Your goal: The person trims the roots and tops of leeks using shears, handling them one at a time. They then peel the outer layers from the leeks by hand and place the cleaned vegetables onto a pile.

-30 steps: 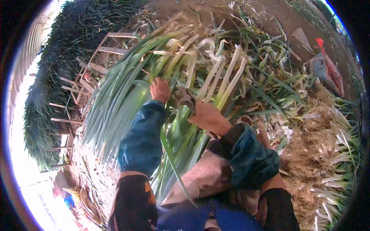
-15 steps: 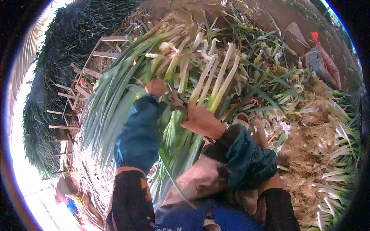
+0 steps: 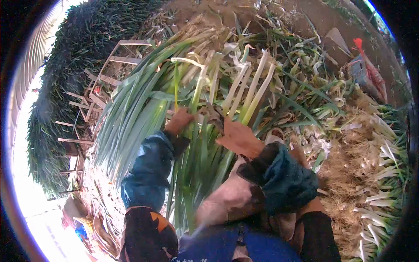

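Two bare hands work among loose leeks, in front of a blue-clad lap.
The right hand (image 3: 241,139) is closed around a few white-stemmed leeks (image 3: 258,89), their pale ends pointing away from the person and green leaves trailing toward the lap; a dark, worn piece (image 3: 214,117) (too unclear to name) sits just beside its fingers. The left hand (image 3: 179,121) is curled in at the base of an upright yellow-green leaf (image 3: 176,85), though exactly what it grasps I cannot tell. A leafy heap (image 3: 135,109) spreads to the left, rooted leeks (image 3: 379,196) line the right side, and a red-topped bag (image 3: 369,78) lies beyond them.
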`<move>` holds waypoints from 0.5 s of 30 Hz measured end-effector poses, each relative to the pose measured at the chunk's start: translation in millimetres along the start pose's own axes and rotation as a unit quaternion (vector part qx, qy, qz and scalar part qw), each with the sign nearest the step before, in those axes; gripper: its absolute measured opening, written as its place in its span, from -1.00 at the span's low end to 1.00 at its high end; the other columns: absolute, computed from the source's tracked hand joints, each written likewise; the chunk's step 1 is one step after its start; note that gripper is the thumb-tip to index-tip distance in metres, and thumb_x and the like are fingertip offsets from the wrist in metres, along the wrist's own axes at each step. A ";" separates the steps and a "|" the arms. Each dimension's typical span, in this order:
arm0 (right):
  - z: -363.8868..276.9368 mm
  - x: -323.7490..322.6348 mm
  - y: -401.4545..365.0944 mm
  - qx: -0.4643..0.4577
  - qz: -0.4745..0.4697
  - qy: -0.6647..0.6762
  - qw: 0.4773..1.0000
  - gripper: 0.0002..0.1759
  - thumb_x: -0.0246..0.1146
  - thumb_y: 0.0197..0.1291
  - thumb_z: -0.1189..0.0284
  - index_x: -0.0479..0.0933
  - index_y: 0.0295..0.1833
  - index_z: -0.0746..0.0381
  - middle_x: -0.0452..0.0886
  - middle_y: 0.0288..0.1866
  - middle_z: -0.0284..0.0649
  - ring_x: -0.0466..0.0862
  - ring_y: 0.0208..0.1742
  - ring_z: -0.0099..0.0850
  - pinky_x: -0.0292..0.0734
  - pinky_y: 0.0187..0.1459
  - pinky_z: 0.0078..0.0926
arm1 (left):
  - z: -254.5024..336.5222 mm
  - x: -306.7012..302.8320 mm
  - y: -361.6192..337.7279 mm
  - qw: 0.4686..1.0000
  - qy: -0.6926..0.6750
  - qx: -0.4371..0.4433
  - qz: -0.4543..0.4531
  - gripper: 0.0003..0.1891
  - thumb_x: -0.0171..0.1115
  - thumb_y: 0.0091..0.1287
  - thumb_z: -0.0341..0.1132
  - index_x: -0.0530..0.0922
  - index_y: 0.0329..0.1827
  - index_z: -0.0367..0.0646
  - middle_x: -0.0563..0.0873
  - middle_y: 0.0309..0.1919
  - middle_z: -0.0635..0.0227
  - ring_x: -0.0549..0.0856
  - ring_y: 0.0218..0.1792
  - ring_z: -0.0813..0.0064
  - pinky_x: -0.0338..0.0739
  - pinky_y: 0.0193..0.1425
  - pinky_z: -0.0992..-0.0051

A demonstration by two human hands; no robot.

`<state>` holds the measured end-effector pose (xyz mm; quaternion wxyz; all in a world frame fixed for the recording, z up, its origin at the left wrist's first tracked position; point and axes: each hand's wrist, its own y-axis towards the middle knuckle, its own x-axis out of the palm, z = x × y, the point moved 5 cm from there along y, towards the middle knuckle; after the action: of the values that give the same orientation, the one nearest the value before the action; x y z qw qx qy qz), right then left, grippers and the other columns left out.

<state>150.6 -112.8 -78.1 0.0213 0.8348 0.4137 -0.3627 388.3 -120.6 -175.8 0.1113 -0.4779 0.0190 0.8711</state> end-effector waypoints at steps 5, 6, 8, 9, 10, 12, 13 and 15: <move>13.7 3.3 24.1 0.055 0.032 0.014 0.998 -0.49 0.22 -0.02 0.23 0.34 -0.12 0.47 0.52 -0.22 0.20 0.52 -0.13 0.10 0.42 -0.14 -0.11 | 1.2 25.5 -23.5 0.982 -0.137 -0.125 0.038 -0.81 0.16 0.11 -0.32 0.57 -0.23 -0.15 0.50 -0.32 0.10 0.51 -0.20 0.08 0.41 -0.17 0.25; 15.6 1.5 28.2 0.065 0.036 0.020 0.997 -0.50 0.22 -0.03 0.24 0.35 -0.14 0.47 0.52 -0.20 0.20 0.53 -0.13 0.10 0.43 -0.14 -0.11 | 8.8 22.0 -33.9 0.961 -0.178 -0.209 0.035 -0.80 0.17 0.11 -0.31 0.57 -0.24 -0.18 0.51 -0.33 0.09 0.52 -0.20 0.06 0.42 -0.17 0.25; 10.1 -5.5 32.1 0.067 0.030 0.011 0.997 -0.51 0.23 -0.05 0.25 0.37 -0.18 0.47 0.53 -0.20 0.20 0.53 -0.14 0.11 0.44 -0.16 -0.10 | 37.6 8.0 -45.8 0.992 -0.059 -0.109 0.014 -0.69 0.18 0.13 -0.25 0.54 -0.14 -0.27 0.58 -0.29 0.13 0.56 -0.25 0.29 0.44 -0.17 0.39; 3.8 -12.6 31.6 0.059 0.022 -0.003 0.998 -0.52 0.24 -0.05 0.25 0.37 -0.19 0.47 0.53 -0.22 0.21 0.54 -0.16 0.11 0.44 -0.16 -0.10 | 40.2 10.3 -46.0 0.971 -0.138 -0.191 -0.045 -0.63 0.20 0.15 -0.21 0.51 -0.07 -0.28 0.59 -0.25 0.18 0.55 -0.23 0.41 0.43 -0.15 0.45; -1.7 -17.4 30.6 0.051 0.015 -0.018 0.998 -0.52 0.24 -0.06 0.25 0.38 -0.20 0.47 0.54 -0.24 0.21 0.54 -0.17 0.12 0.44 -0.17 -0.09 | 45.3 13.1 -48.8 0.933 -0.215 -0.269 -0.103 -0.58 0.22 0.17 -0.17 0.48 0.00 -0.29 0.60 -0.20 0.23 0.53 -0.21 0.53 0.43 -0.13 0.51; 12.2 -10.8 38.8 0.068 0.053 0.001 0.996 -0.52 0.25 -0.07 0.26 0.38 -0.21 0.48 0.54 -0.31 0.21 0.55 -0.21 0.13 0.45 -0.19 -0.08 | 66.2 9.6 -60.1 0.926 -0.286 -0.231 -0.083 -0.59 0.16 0.18 -0.17 0.50 -0.02 -0.31 0.59 -0.18 0.27 0.51 -0.18 0.56 0.39 -0.06 0.53; 21.3 -5.4 43.2 0.076 0.071 0.010 0.994 -0.53 0.25 -0.07 0.27 0.38 -0.21 0.49 0.55 -0.34 0.22 0.56 -0.23 0.13 0.45 -0.20 -0.07 | 65.5 13.9 -66.1 0.925 -0.309 -0.212 -0.057 -0.59 0.14 0.18 -0.18 0.51 -0.02 -0.31 0.59 -0.17 0.28 0.51 -0.17 0.56 0.39 -0.04 0.53; 25.2 -0.1 46.6 0.031 0.093 -0.013 0.995 -0.53 0.25 -0.06 0.28 0.38 -0.23 0.51 0.54 -0.39 0.21 0.56 -0.26 0.13 0.45 -0.21 -0.07 | 64.3 16.2 -70.2 0.924 -0.324 -0.199 -0.027 -0.60 0.11 0.19 -0.19 0.51 0.00 -0.30 0.57 -0.15 0.27 0.50 -0.14 0.52 0.37 -0.01 0.52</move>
<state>168.6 -151.9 -108.9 0.0344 0.8652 0.3223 -0.3825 341.5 -40.4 -149.3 0.0376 -0.1819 -0.2049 0.9610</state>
